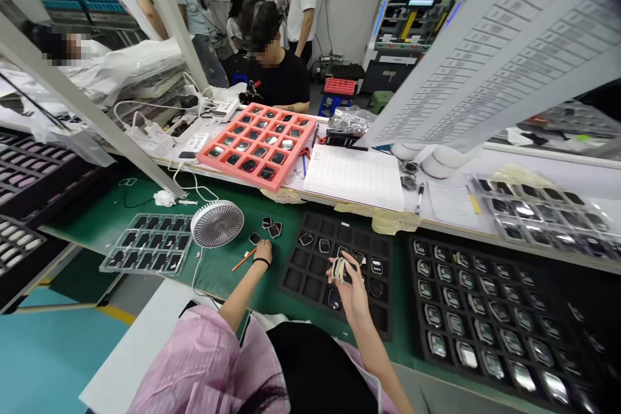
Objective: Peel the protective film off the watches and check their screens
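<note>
My left hand point(263, 251) reaches out over the green mat point(228, 275) with its fingers curled down beside a small black watch case point(255, 238); whether it grips anything I cannot tell. Two or three more loose cases point(273, 228) lie just beyond it. My right hand point(347, 278) is closed round a small stack of pale watch cases point(341, 268), held above a black compartment tray point(310, 272) that holds several cases.
A small white fan point(217, 224) lies face up left of my left hand, with an orange pencil point(244, 260) beside it. A clear tray point(148, 251) sits further left, a large black tray point(485, 310) of parts at right. A red tray point(259, 145) and a person sit opposite.
</note>
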Tool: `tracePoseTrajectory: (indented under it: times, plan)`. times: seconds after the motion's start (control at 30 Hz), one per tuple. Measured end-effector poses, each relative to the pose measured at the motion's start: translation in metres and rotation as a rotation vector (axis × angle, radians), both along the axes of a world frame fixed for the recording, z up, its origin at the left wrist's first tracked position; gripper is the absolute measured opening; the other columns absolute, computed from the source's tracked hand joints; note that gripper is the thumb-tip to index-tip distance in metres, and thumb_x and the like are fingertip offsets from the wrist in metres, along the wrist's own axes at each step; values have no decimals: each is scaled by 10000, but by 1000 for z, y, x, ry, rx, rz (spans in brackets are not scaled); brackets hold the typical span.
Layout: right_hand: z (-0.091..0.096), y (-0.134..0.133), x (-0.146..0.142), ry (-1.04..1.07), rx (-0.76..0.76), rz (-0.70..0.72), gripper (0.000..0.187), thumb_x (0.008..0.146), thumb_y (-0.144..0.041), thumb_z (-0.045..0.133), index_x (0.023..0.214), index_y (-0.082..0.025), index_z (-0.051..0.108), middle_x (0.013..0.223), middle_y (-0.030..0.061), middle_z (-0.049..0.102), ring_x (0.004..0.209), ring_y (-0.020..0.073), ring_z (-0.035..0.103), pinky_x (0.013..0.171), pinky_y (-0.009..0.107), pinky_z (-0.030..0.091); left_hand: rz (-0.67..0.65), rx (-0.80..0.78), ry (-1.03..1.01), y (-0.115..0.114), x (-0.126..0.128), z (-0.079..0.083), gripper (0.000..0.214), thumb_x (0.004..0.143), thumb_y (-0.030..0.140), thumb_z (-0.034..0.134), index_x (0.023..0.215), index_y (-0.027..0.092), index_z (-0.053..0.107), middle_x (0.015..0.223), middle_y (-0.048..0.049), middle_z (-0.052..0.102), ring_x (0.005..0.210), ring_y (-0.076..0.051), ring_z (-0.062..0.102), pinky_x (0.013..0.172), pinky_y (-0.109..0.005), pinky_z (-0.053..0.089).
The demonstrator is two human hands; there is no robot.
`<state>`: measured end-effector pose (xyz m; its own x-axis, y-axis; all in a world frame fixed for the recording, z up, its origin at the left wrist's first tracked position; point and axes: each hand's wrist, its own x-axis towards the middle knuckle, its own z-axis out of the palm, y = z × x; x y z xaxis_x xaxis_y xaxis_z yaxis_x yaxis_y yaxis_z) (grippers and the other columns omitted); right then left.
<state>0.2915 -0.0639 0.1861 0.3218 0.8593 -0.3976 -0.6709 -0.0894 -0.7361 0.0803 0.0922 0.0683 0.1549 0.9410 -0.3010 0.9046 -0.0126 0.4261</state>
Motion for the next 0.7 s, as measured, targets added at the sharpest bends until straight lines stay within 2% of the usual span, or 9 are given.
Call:
tracePoseTrajectory:
  times: [0.1, 0.2, 0.3, 0.33, 0.37, 0.43, 0.5, 0.6, 0.7]
  plan:
    - [5, 4, 2, 67, 31, 35, 354, 812, -399, 619, 1113, -222, 556, 930, 63, 679, 675, 191, 621, 595, 342, 443, -115, 1, -66, 2, 5, 17, 311, 902, 316, 566, 1160, 142, 560, 1133, -83, 603, 949, -197, 618, 805, -399, 537]
    - [12, 7, 6, 192, 36, 160, 326, 800, -380, 610, 1066, -195, 577, 860, 68, 692, 642, 198, 615, 562, 322, 406, -258, 68, -203, -3, 20, 50, 206, 912, 244, 537, 1074, 144, 618, 959, -78, 662, 838, -169, 643, 772, -341, 549]
    - [21, 7, 8, 344, 20, 322, 308, 805, -370, 588, 1050, -183, 579, 841, 73, 697, 636, 192, 609, 558, 301, 381, -383, 168, -376, -18, 40, 99, 243, 937, 238, 461, 1091, 196, 644, 1030, -91, 666, 951, -171, 634, 853, -316, 532]
    - [25, 7, 7, 382, 20, 372, 299, 814, -374, 575, 1045, -184, 580, 841, 72, 697, 639, 189, 607, 558, 295, 377, -441, 198, -455, -24, 47, 118, 228, 927, 273, 488, 1051, 212, 670, 1029, -82, 672, 975, -173, 630, 881, -315, 522]
    - [29, 6, 7, 413, 23, 417, 288, 824, -383, 559, 1031, -184, 584, 842, 71, 695, 643, 186, 604, 556, 290, 373, -534, 230, -621, -31, 52, 136, 209, 908, 288, 526, 982, 201, 701, 987, -92, 683, 956, -186, 637, 874, -328, 526]
    - [37, 4, 4, 461, 27, 484, 267, 838, -400, 533, 976, -182, 600, 834, 66, 689, 642, 181, 596, 546, 283, 365, -721, 174, -869, -42, 62, 169, 198, 889, 307, 559, 887, 211, 733, 893, -90, 696, 840, -181, 660, 764, -308, 559]
    - [44, 3, 2, 496, 24, 516, 250, 842, -407, 522, 896, -180, 610, 811, 59, 684, 629, 178, 586, 533, 277, 355, -808, 67, -966, -50, 67, 193, 208, 876, 331, 575, 867, 215, 748, 873, -99, 686, 751, -171, 658, 633, -269, 562]
    - [53, 0, -1, 520, 29, 527, 234, 837, -401, 527, 820, -181, 607, 767, 45, 676, 611, 177, 578, 518, 270, 343, -857, 42, -984, -54, 71, 208, 209, 853, 354, 607, 820, 224, 767, 826, -103, 678, 765, -184, 653, 668, -284, 556]
    - [59, -2, -1, 524, 57, 550, 246, 831, -407, 535, 817, -172, 608, 770, 48, 675, 609, 174, 584, 514, 264, 339, -877, 71, -987, -54, 72, 209, 202, 850, 349, 615, 808, 231, 773, 808, -103, 678, 786, -192, 647, 720, -304, 548]
